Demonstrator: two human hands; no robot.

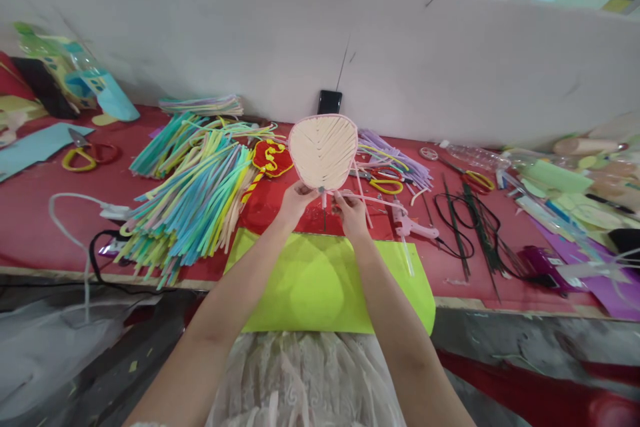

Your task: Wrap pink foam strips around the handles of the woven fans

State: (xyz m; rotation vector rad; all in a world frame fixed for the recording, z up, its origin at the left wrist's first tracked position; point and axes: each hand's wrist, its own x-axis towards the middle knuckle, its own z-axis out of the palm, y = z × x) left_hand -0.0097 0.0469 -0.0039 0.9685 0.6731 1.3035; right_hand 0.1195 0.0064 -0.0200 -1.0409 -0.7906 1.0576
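A small fan [323,150], cream-coloured with a pink edge, stands upright in front of me. Its leaf-like face is made of slanting strips. My left hand [299,201] pinches the fan's lower edge, left of its short stem. Close to that stem, my right hand [351,212] is closed on a pink pipe cleaner [375,199] that trails off to the right. Another pink length hangs down beside it. Below my hands lies a bright yellow-green sheet [325,280], partly hanging over the table's front edge.
Left lies a big pile of coloured pipe cleaners [195,193] and a red-and-yellow piece [271,157]. Right are a pink glue gun [415,227], scissors [385,181], thin dark rods [480,233] and a black cable [465,250]. A phone [329,102] leans on the wall behind.
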